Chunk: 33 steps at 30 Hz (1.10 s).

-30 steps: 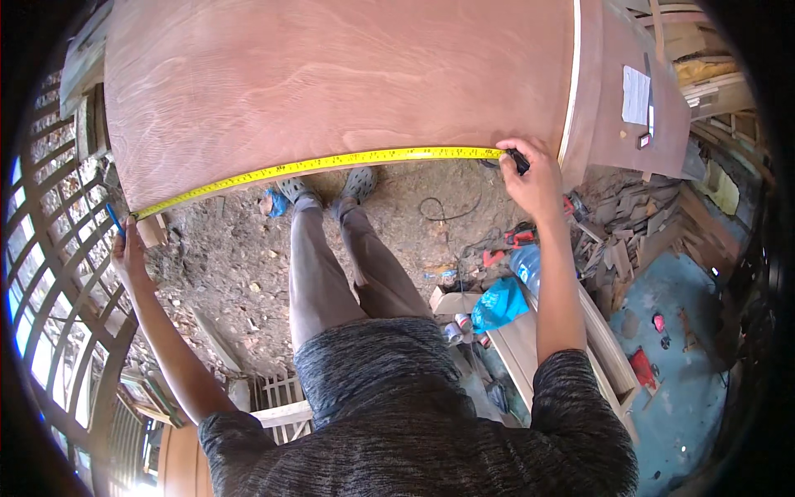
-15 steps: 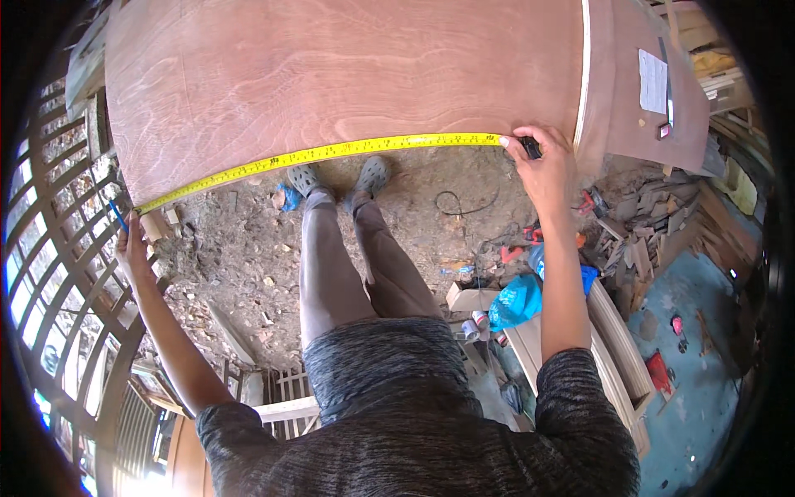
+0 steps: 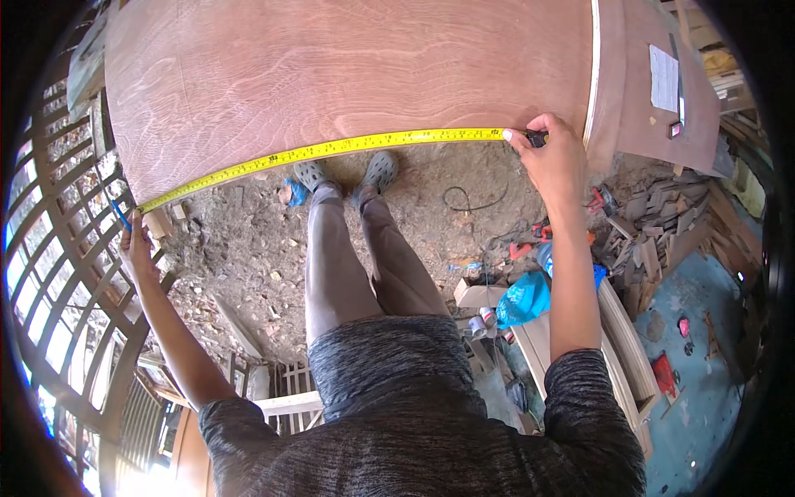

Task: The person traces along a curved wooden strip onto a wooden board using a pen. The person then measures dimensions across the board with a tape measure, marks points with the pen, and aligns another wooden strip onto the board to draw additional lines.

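Observation:
A yellow tape measure (image 3: 356, 146) is stretched along the near edge of a large reddish plywood sheet (image 3: 348, 66). At the sheet's left corner my left hand (image 3: 137, 248) is closed on a blue pen (image 3: 120, 214) and is at the tape's end. My right hand (image 3: 553, 161) grips the black tape case (image 3: 537, 138) at the sheet's edge on the right, thumb on the yellow blade. Just to its right are a pale strip (image 3: 595, 58) and another plywood piece (image 3: 629, 108) with a white paper (image 3: 663, 79) on it.
My feet in grey clogs (image 3: 381, 171) stand on dirt ground. Slatted lattice (image 3: 62, 257) lies on the left. Wood scraps (image 3: 654, 232), red tools (image 3: 520, 250), a black cable (image 3: 472, 197), a blue bag (image 3: 522, 298), long timber mouldings (image 3: 617, 356) and a pale blue board (image 3: 696, 356) are on the right.
My right hand has moved slightly right and upward along the edge with the tape case, and the tape spans a little further. The view has shifted slightly. My left hand stays at the corner.

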Tool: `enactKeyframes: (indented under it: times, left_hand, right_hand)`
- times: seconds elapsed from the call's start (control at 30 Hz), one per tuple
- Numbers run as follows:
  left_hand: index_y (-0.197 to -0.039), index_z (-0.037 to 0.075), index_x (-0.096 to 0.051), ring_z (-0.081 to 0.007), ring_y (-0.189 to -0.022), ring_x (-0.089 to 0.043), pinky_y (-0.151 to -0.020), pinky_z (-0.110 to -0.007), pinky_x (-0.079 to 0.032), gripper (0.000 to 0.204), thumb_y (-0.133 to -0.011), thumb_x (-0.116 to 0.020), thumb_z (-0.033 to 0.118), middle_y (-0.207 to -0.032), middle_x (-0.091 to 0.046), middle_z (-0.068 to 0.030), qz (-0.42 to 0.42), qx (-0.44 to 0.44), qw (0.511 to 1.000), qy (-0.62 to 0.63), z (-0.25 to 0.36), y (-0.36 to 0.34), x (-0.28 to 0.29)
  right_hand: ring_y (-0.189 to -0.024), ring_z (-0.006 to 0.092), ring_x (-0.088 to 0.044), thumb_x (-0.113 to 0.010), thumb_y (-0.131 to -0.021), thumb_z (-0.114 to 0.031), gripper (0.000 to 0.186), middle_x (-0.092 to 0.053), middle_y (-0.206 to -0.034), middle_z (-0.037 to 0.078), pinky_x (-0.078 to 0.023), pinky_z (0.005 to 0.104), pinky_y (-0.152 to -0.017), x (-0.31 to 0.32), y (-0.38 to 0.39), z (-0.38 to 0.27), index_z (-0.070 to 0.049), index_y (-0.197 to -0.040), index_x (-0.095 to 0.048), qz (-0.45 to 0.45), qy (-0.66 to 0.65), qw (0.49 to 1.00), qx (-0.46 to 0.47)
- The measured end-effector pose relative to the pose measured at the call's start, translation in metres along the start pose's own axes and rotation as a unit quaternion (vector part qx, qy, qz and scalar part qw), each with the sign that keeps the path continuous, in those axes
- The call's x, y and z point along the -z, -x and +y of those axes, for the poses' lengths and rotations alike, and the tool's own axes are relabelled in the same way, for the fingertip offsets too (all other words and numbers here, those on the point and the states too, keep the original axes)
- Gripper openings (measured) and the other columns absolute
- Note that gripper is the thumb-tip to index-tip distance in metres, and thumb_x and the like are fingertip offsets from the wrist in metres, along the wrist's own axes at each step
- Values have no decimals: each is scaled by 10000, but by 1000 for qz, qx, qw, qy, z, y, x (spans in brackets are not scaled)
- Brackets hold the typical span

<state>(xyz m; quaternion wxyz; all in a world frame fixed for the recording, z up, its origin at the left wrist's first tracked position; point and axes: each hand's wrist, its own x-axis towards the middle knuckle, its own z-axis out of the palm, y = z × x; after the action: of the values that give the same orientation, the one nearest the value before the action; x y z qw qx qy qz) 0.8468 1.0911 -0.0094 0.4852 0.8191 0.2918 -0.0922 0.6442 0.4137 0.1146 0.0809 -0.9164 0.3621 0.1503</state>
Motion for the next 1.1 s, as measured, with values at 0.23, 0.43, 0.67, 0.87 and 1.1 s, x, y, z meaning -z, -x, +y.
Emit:
enactKeyframes:
  times: [0.23,0.43,0.67,0.87,1.1]
  left_hand:
    - [-1154,71,-757,7,-571,-395,-508,-183,-291,384,-911,-822,362,-711,-562,85,8,-4,1000,-2,0,0,-4]
    - [-1195,61,-743,7,-578,-412,-510,-177,-303,379,-926,-812,318,-721,-567,77,-5,-6,999,33,-9,-8,6]
    - [-1196,82,-748,-1,-633,-443,-553,-183,-328,384,-927,-806,349,-762,-581,80,16,2,1000,-7,-1,1,-3]
    - [-1128,105,-762,1,-625,-435,-547,-189,-321,325,-937,-792,367,-771,-615,75,22,-12,1000,7,-1,2,-4]
    - [-1140,98,-769,10,-588,-413,-519,-190,-289,336,-942,-785,369,-740,-614,81,19,-50,999,7,-6,2,-6]
  right_hand:
    - [-1045,358,-672,-868,-790,-408,435,-730,-1068,140,-537,461,-890,7,-5,-2,-66,-976,-673,-39,7,999,-36]
    - [-1023,359,-676,-874,-782,-405,445,-731,-1037,137,-534,462,-899,3,-9,0,-59,-973,-670,-38,10,999,-16]
    - [-1001,348,-682,-872,-774,-447,475,-736,-1009,138,-537,459,-868,-1,-14,9,-59,-961,-671,-46,18,999,2]
    - [-996,349,-683,-865,-781,-456,478,-734,-1012,144,-533,463,-853,1,-13,3,-58,-945,-657,-54,34,998,-14]
    - [-1008,359,-677,-855,-794,-448,478,-729,-1026,151,-527,464,-864,1,-13,6,-48,-955,-649,-44,36,998,8]
